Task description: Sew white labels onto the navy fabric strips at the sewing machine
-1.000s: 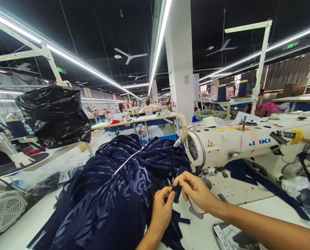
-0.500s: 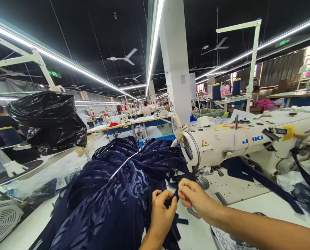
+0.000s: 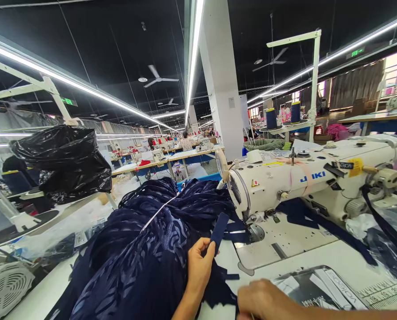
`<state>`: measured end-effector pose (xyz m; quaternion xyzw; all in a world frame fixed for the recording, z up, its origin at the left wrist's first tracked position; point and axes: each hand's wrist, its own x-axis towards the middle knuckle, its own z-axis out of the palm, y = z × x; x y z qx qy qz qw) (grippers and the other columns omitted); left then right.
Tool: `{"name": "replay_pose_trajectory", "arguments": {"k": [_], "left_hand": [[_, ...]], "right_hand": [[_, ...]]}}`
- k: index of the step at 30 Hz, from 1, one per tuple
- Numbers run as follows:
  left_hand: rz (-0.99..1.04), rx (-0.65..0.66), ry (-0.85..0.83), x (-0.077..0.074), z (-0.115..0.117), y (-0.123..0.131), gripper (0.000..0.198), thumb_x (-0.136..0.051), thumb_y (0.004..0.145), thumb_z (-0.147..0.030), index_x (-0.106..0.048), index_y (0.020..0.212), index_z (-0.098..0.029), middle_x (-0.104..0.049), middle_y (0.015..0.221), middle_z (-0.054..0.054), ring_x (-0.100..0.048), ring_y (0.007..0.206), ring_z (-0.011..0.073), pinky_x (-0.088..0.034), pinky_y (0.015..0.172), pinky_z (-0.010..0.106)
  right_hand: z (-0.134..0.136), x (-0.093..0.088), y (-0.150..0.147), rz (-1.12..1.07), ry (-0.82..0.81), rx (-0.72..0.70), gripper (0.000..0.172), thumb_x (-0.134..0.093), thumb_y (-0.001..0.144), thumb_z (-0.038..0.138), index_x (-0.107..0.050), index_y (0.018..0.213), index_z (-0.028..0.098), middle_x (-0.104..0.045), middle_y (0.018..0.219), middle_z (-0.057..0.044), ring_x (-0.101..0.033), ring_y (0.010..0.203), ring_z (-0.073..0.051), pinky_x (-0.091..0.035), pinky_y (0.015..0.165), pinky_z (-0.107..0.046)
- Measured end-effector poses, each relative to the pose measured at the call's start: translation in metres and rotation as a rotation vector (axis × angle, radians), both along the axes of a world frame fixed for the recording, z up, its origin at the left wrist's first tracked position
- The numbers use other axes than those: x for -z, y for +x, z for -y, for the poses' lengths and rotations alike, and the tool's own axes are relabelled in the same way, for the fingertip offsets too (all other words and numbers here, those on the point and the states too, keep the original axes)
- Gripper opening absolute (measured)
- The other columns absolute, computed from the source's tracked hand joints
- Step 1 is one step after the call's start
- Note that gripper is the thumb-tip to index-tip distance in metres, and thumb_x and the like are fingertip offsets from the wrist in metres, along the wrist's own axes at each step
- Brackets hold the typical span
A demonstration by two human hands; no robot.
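right hand [image 3: 265, 302] withdrawn, left hand [image 3: 198, 266] pinching navy strip [image 3: 219, 226]

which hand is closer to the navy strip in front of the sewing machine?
Left. The left hand pinches the lower end of the navy strip, holding it up. The right hand sits low at the picture's bottom edge, clear of it.

Only thing I can actually read: "JUKI" in blue on the white sewing machine [image 3: 313, 180], up and right of the left hand [image 3: 198, 266]. The plastic packet [image 3: 318, 289] beside the right hand [image 3: 265, 302] has lettering, but it's too skewed to make out.
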<state>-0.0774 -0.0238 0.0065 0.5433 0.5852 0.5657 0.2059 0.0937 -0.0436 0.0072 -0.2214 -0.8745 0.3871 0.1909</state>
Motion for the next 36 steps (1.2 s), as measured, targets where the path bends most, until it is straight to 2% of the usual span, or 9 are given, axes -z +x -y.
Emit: {"name": "replay_pose_trajectory", "arguments": {"k": [5,12,19,21,25,27,30,33,36], "left_hand": [[0.000,0.062,0.034,0.001,0.003,0.001,0.027,-0.054,0.069,-0.040,-0.058,0.057,-0.016,-0.058,0.051,-0.001,-0.052,0.052,0.0136,-0.041,0.053,0.024],[-0.155,-0.017,0.070,0.005,0.003,0.001,0.020,-0.053,0.068,-0.034,-0.062,0.060,-0.019,-0.061,0.057,0.001,-0.054,0.059,0.0164,-0.044,0.064,0.029],[-0.383,-0.034,0.094,0.005,0.006,0.002,0.019,-0.044,0.071,-0.022,-0.057,0.057,-0.022,-0.059,0.053,-0.004,-0.052,0.053,0.0134,-0.036,0.083,0.038],[-0.385,-0.053,0.083,0.006,0.004,0.001,0.018,-0.044,0.070,-0.022,-0.056,0.056,-0.022,-0.060,0.055,-0.003,-0.053,0.056,0.0147,-0.037,0.081,0.037],[-0.303,-0.103,0.037,0.009,0.000,-0.001,0.020,-0.048,0.068,-0.026,-0.054,0.051,-0.020,-0.059,0.052,-0.001,-0.052,0.058,0.0165,-0.040,0.070,0.033],[-0.226,-0.070,0.029,0.011,-0.001,-0.002,0.022,-0.049,0.070,-0.030,-0.056,0.052,-0.019,-0.058,0.052,0.000,-0.053,0.058,0.0164,-0.041,0.064,0.029],[-0.116,-0.021,0.056,0.013,-0.001,-0.002,0.023,-0.052,0.069,-0.035,-0.060,0.057,-0.018,-0.059,0.054,0.000,-0.053,0.057,0.0158,-0.042,0.057,0.025],[-0.076,0.010,0.075,0.013,0.000,-0.002,0.022,-0.054,0.068,-0.036,-0.062,0.059,-0.017,-0.060,0.056,0.001,-0.053,0.057,0.0155,-0.043,0.055,0.025],[-0.093,0.031,0.079,0.010,0.002,-0.001,0.020,-0.054,0.068,-0.034,-0.064,0.062,-0.017,-0.061,0.057,0.001,-0.053,0.057,0.0157,-0.043,0.056,0.025]], "right_hand": [[-0.042,-0.015,-0.016,-0.143,0.416,0.250,0.012,-0.043,0.078,0.012,-0.050,0.071,0.019,-0.053,0.064,0.002,-0.047,0.057,-0.012,-0.032,0.054,-0.023],[-0.061,-0.011,-0.040,-0.069,0.574,0.361,0.003,-0.049,0.079,0.016,-0.051,0.079,0.019,-0.057,0.074,0.000,-0.050,0.067,-0.015,-0.034,0.062,-0.026],[-0.064,-0.006,-0.050,-0.027,0.777,0.344,0.013,-0.037,0.078,0.011,-0.046,0.072,0.017,-0.052,0.064,-0.002,-0.043,0.055,-0.015,-0.031,0.054,-0.027],[-0.052,0.002,-0.051,-0.084,0.791,0.279,0.012,-0.037,0.077,0.012,-0.045,0.070,0.018,-0.052,0.063,-0.003,-0.043,0.055,-0.015,-0.030,0.053,-0.027],[-0.021,0.021,-0.049,-0.205,0.747,-0.182,0.026,-0.030,0.085,0.016,-0.041,0.061,0.021,-0.043,0.051,0.003,-0.038,0.046,-0.011,-0.030,0.047,-0.023],[-0.015,0.022,-0.045,-0.211,0.733,-0.288,0.032,-0.028,0.088,0.019,-0.041,0.059,0.022,-0.039,0.048,0.005,-0.035,0.043,-0.010,-0.031,0.049,-0.022],[-0.024,0.008,-0.039,-0.218,0.722,-0.129,0.024,-0.035,0.087,0.024,-0.045,0.066,0.021,-0.048,0.058,0.001,-0.041,0.053,-0.012,-0.033,0.056,-0.026],[-0.045,-0.009,-0.035,-0.195,0.706,0.193,0.015,-0.039,0.084,0.017,-0.048,0.072,0.019,-0.053,0.069,-0.002,-0.045,0.062,-0.015,-0.032,0.057,-0.027],[-0.060,-0.013,-0.036,-0.113,0.734,0.323,0.008,-0.045,0.080,0.013,-0.051,0.077,0.018,-0.054,0.076,-0.001,-0.045,0.064,-0.015,-0.032,0.059,-0.027]]}}
